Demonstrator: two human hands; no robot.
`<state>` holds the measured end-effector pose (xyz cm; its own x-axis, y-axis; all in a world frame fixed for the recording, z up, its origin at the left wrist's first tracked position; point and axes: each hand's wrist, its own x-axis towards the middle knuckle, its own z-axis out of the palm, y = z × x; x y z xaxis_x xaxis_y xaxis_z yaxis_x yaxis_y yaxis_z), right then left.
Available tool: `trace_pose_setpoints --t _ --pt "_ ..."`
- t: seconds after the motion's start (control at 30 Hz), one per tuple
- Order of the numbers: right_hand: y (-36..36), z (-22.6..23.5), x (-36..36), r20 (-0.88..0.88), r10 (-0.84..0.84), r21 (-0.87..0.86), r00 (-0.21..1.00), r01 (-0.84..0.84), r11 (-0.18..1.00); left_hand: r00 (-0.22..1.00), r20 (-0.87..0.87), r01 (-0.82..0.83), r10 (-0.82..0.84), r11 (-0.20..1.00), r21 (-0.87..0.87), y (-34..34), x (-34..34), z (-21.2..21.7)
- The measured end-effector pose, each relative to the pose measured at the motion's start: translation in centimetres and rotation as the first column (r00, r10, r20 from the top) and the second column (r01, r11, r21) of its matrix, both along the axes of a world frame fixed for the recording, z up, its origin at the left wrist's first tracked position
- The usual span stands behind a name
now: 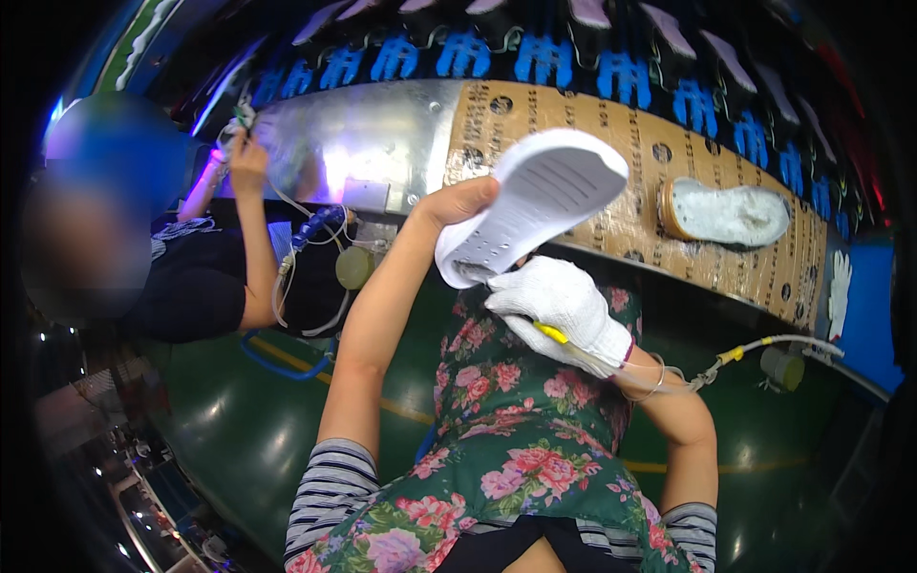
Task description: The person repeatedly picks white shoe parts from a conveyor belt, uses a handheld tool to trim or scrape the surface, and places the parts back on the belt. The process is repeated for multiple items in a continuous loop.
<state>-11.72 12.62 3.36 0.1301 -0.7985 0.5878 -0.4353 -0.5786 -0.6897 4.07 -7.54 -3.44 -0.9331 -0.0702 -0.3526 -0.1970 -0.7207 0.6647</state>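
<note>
My bare left hand [460, 202] grips the edge of a white shoe sole [564, 181], thumb on top, holding it tilted in front of my chest above the bench edge. The sole's inner face shows, with grooves at the wide end and small holes toward the heel. At the heel, my right hand [556, 304], in a white knitted glove, is closed around a slim tool [551, 332] with a yellow part and a clear hose. The tool's tip is mostly hidden by my fingers and the sole. A greyish patch lies inside the heel.
A white-bottomed shoe piece with a tan edge [731, 215] lies on the brown-papered bench [621, 143]. Beyond runs a rack of blue holders [544, 62]. The hose [793, 340] trails right, near a hanging white glove [840, 294]. At left, a co-worker's hand [250, 164] is over the metal bench.
</note>
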Motion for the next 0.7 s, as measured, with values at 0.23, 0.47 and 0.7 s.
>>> trace_pose_setpoints --t 0.23,0.47,0.7 --pt "0.7 2.0 -1.7 0.628 -0.391 0.597 0.673 -0.094 0.797 0.791 -0.414 -0.385 0.450 0.893 0.233 -0.3 -3.5 1.7" --pt "0.2 -1.1 -1.1 0.798 -0.520 0.581 0.305 -0.161 0.798 0.362 -0.301 -0.789 0.882 0.462 0.405 2.3 -0.4 1.4" --pt "0.3 -1.4 1.0 0.767 -0.507 0.602 0.394 -0.168 0.781 0.737 -0.206 -0.375 0.643 0.644 0.667 12.2 7.7 1.3"
